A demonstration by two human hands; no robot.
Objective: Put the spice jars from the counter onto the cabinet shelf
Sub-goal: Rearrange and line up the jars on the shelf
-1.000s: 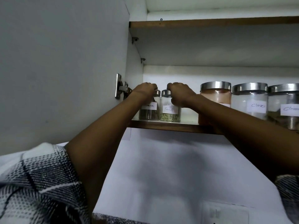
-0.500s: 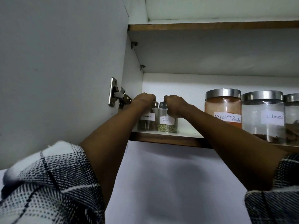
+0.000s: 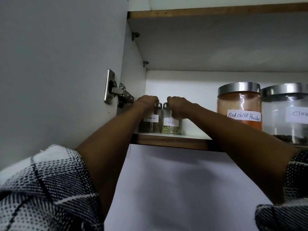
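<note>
Two small glass spice jars with metal caps stand side by side at the left end of the cabinet shelf [image 3: 170, 142]. The left one, a dark cinnamon jar [image 3: 150, 123], has my left hand [image 3: 146, 101] wrapped over its top. My right hand [image 3: 179, 106] grips the upper part of the fennel jar [image 3: 170, 126], which holds pale green seeds. Both jars rest on the shelf board and touch each other. My fingers hide most of the caps.
A large red chilli powder jar [image 3: 239, 105] and a cloves jar [image 3: 286, 114], both with steel lids, stand to the right on the same shelf. The open cabinet door [image 3: 58, 64] with its hinge [image 3: 116, 93] is at the left. Another shelf [image 3: 216, 12] runs above.
The two jars have slid a little deeper onto the shelf with both hands still on them. The camera has shifted, so the shelf sits lower in view.
</note>
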